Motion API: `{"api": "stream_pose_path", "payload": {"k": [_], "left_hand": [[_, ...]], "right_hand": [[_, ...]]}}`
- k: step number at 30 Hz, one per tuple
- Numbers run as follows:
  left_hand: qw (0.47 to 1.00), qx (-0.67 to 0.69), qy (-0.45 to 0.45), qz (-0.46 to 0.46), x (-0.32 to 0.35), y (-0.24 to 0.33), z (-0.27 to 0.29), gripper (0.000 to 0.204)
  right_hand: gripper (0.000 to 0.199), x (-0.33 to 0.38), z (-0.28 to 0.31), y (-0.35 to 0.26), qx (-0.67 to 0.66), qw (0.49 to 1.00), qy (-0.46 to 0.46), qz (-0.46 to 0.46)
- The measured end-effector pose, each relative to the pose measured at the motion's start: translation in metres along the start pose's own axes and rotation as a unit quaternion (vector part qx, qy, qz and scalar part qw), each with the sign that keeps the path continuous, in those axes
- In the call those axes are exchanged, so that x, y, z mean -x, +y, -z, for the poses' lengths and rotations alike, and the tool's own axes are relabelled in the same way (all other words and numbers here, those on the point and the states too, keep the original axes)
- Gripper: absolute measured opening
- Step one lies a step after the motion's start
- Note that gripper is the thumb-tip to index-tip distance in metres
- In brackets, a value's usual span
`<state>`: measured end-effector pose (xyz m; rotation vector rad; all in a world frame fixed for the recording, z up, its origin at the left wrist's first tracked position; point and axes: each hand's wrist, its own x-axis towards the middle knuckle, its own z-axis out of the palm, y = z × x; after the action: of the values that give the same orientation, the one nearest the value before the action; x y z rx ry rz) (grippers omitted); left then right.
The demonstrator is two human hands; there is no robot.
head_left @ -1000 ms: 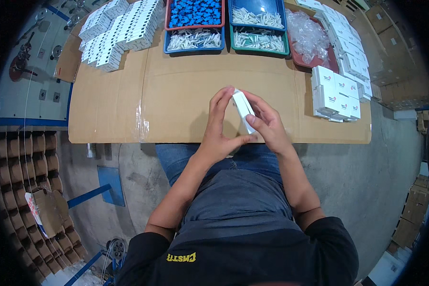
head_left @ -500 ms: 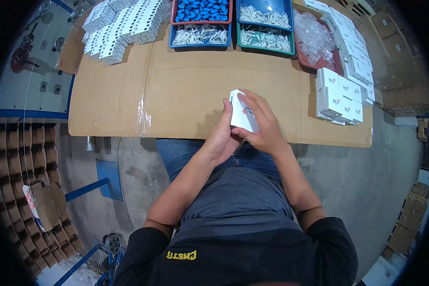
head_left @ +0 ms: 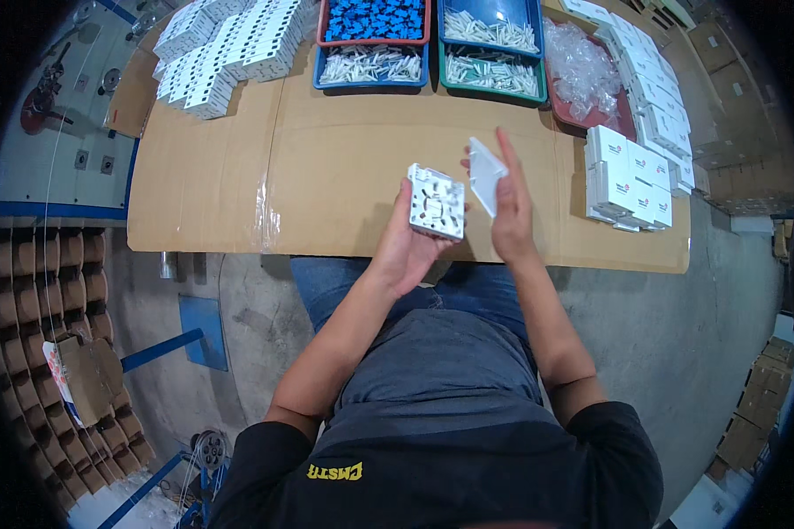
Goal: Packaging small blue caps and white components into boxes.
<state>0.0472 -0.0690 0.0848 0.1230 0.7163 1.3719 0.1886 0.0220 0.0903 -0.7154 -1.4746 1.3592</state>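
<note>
Moved: in the last half second my right hand [head_left: 513, 220] swung away right, carrying a thin white plate [head_left: 484, 176] off the white box [head_left: 437, 207].
Red tray [head_left: 375, 42]: blue pieces [head_left: 375, 19].
Two blue trays [head_left: 370, 86] and green tray [head_left: 494, 94]: slim white pieces [head_left: 370, 66].
Dark red tray [head_left: 626, 123]: clear plastic bags [head_left: 582, 70].
Box: above the cardboard's [head_left: 344, 198] near edge, slotted face up, long axis away from me, far end leaning left.
Plate: right of the box, apart, tilted likewise.
Left hand [head_left: 410, 256]: thumb along the box's left edge, fingers curled beneath.
Right fingers: pinching the plate against my thumb.
</note>
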Motion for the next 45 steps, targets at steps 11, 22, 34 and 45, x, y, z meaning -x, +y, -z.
{"api": "stream_pose_path", "payload": {"k": [11,22,34,45], "left_hand": [[0.801,-0.515,0.223,-0.209,-0.066,0.004,0.104,0.056],[0.514,-0.761,0.29,-0.27,-0.061,-0.018,0.06,0.115],[0.474,-0.776,0.274,-0.313,-0.069,-0.004,0.077,0.115],[0.482,-0.779,0.283,-0.282,-0.071,-0.001,0.067,0.11]], "right_hand": [[0.035,0.008,0.064,0.098,0.049,0.993,0.044,-0.098],[0.037,0.0,0.063,0.096,0.479,0.877,0.024,0.047],[0.036,0.029,0.114,0.069,0.453,0.891,-0.031,-0.011],[0.025,-0.225,0.275,0.046,0.581,0.802,0.078,0.116]]}}
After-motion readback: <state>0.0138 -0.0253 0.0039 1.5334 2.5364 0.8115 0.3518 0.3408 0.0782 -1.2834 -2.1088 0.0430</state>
